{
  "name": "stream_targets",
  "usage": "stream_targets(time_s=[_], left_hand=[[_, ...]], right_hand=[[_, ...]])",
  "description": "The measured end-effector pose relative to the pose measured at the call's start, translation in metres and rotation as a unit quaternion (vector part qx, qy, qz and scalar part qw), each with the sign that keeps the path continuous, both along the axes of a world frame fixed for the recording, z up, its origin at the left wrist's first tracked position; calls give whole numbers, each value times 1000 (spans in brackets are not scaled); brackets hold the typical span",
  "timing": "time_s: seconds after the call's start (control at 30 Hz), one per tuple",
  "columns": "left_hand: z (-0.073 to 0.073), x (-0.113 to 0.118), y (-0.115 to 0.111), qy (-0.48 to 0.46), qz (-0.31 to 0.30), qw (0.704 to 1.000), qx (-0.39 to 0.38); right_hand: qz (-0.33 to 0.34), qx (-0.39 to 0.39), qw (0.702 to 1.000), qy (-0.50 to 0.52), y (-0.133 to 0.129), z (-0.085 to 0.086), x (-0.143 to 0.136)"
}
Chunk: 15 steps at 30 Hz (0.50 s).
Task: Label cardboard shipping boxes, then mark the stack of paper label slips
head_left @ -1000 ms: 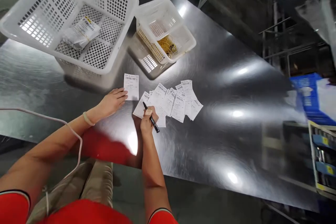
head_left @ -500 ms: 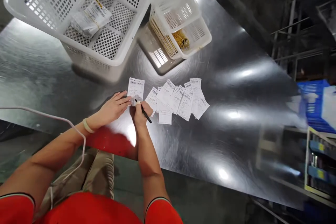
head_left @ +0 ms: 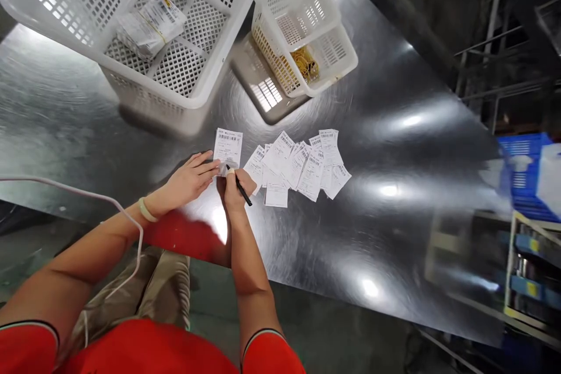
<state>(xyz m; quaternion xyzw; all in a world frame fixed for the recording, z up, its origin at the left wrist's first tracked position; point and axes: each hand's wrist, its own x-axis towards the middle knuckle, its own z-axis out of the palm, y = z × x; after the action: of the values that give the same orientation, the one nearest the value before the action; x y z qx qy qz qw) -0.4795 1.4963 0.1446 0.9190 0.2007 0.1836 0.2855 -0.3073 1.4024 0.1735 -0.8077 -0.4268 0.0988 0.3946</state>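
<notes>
A white printed slip with a barcode (head_left: 228,145) lies on the shiny metal table in front of me. My left hand (head_left: 193,177) rests flat with fingers stretched out, their tips on the slip's lower left edge. In my right hand (head_left: 236,186) a black pen (head_left: 243,191) is gripped, its tip at the lower part of that slip. Just right of this hand several similar slips (head_left: 284,160) are spread in an overlapping row. The slip's bottom edge is partly hidden by my fingers.
A large white basket (head_left: 205,85) at the upper left holds a banded bundle of slips (head_left: 151,26). Beside it a smaller divided white basket (head_left: 346,67) contains yellow rubber bands (head_left: 305,64). A pale cable (head_left: 87,190) crosses over my left forearm. Blue crates (head_left: 523,158) stand at far right.
Almost nothing differs. The camera view has shifted slightly, and the pen in my right hand has tilted a little while its tip stays on the slip.
</notes>
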Motion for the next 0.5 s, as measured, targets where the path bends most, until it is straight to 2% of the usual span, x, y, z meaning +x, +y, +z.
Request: stream_targets(time_s=[0.23,0.5], left_hand=[[-4,-1,-1,-10,0,1000,9],[-2,0,0,-16,1,999,35]], right_hand=[[6,40,999,-5,-2,-2,1],[40,29,999,-3,-5,-3,4]])
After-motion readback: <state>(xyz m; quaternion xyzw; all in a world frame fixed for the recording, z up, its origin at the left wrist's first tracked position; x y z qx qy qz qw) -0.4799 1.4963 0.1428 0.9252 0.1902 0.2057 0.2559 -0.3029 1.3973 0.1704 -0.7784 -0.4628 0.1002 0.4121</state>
